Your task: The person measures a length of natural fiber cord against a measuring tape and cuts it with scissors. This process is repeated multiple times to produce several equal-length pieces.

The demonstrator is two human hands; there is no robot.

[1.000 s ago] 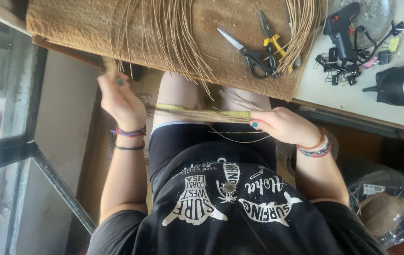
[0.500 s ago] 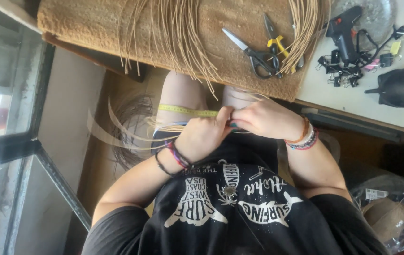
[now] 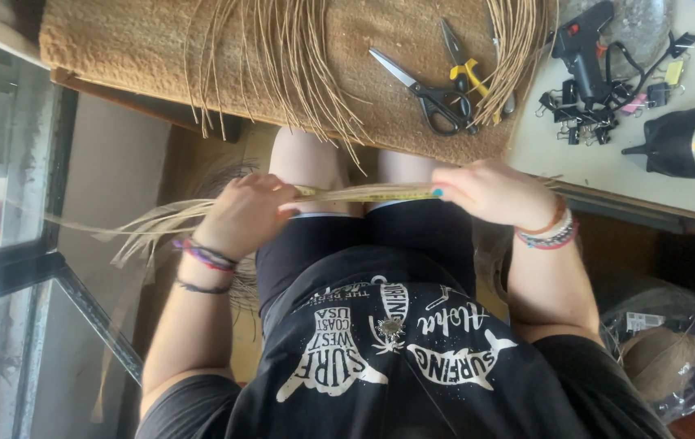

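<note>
A: Where is the bundle of thin pale-tan reed strands [image 3: 363,195]?

B: Stretched flat across the lap, just above the hem of the black shorts [image 3: 396,236]. The left hand [image 3: 243,213], at nine o'clock of the bundle's middle, is curled closed around it, and loose strand ends fan out past the wrist toward eight o'clock. The right hand [image 3: 490,193], at three o'clock, pinches the other end between thumb and fingers.

A: What lies around them?

B: At twelve o'clock, a coarse brown woven mat [image 3: 119,49] covers the table edge, with more loose tan strands [image 3: 298,65] hanging off it. Black-handled steel scissors [image 3: 420,85] and yellow-handled pliers [image 3: 465,69] rest on the mat at one o'clock. A black glue gun [image 3: 579,49] sits at two o'clock.
</note>
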